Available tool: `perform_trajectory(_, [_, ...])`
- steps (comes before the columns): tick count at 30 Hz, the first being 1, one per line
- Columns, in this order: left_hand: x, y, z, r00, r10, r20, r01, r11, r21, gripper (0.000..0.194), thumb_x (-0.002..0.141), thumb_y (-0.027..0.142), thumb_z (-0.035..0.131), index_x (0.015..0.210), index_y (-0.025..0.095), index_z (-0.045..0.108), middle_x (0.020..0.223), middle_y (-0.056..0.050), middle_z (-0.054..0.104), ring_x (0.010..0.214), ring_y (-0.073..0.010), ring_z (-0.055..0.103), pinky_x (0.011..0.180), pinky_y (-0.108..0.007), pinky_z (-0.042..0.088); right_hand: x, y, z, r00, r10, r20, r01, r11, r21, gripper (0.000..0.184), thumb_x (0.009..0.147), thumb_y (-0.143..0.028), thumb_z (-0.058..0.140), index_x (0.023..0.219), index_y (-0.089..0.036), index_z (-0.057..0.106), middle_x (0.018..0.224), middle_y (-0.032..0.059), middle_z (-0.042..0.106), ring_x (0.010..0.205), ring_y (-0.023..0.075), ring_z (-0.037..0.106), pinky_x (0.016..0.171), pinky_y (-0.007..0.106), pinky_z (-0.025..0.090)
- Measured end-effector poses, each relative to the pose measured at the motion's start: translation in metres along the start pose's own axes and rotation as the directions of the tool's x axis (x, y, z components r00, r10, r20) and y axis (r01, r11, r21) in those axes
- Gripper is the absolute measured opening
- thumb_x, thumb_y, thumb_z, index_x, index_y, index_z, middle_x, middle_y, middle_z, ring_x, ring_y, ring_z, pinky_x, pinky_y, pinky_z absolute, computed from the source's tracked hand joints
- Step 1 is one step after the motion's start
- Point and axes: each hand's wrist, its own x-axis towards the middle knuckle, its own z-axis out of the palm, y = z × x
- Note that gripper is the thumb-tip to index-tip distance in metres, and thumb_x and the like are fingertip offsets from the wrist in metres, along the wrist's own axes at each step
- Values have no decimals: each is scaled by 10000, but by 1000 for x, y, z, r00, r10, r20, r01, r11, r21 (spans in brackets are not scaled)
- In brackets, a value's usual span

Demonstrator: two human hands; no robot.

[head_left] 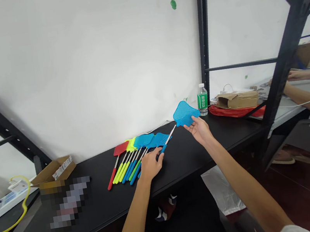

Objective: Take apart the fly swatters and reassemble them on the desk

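Note:
Between my two hands is a blue fly swatter (185, 113) with a thin metal shaft. My right hand (198, 128) pinches the lower edge of its perforated head. Its blue handle is gripped by my left hand (151, 164), lower and to the left, with the shaft slanting up to the right. Close to the left hand, a row of fly swatters lies on the black table: a red fly swatter (121, 148) at the left end, then several yellow-green and blue ones (143, 139). My left hand covers part of the rightmost handles.
A water bottle (202, 100) stands by the wall, left of a cardboard box (239, 100) on red plastic (225, 112). An open carton (53, 172) and a white power strip (6, 202) are on the left. Black rack posts (203, 26) flank the table (106, 202). Another person's arm (304, 94) shows at right.

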Motion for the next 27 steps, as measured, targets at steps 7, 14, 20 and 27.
perform_trajectory(7, [0, 0, 1, 1000, 8, -1, -8, 1000, -12, 334, 951, 391, 467, 1200, 250, 640, 909, -34, 728, 828, -202, 669, 732, -285, 460, 1, 0, 1, 1000, -3, -29, 4, 1000, 19, 186, 780, -284, 694, 899, -238, 559, 895, 12, 691, 806, 159, 675, 715, 309, 610])
perform_trajectory(14, [0, -1, 0, 999, 33, 11, -33, 999, -7, 323, 952, 383, 474, 1191, 260, 653, 970, -28, 734, 834, -196, 666, 763, -291, 460, -1, -1, 2, 1000, 2, -30, -1, 1000, 31, 175, 789, -278, 688, 881, -232, 546, 878, 12, 692, 803, 156, 679, 713, 300, 607])
perform_trajectory(20, [0, -1, 1, 1000, 28, 2, -28, 1000, -2, 313, 950, 379, 485, 1188, 260, 649, 946, -26, 735, 831, -197, 665, 743, -287, 454, 0, -4, 1, 998, 12, -58, -8, 998, 61, 146, 794, -246, 669, 873, -229, 547, 847, 6, 688, 762, 149, 674, 678, 286, 603])
perform_trajectory(27, [0, -2, 2, 999, 34, -9, -34, 999, 3, 301, 950, 368, 490, 1183, 264, 649, 946, -14, 734, 808, -178, 661, 735, -276, 447, -1, -7, 3, 996, 53, -76, -48, 997, 56, 88, 817, -235, 627, 872, -209, 562, 775, 20, 686, 658, 149, 654, 538, 249, 563])
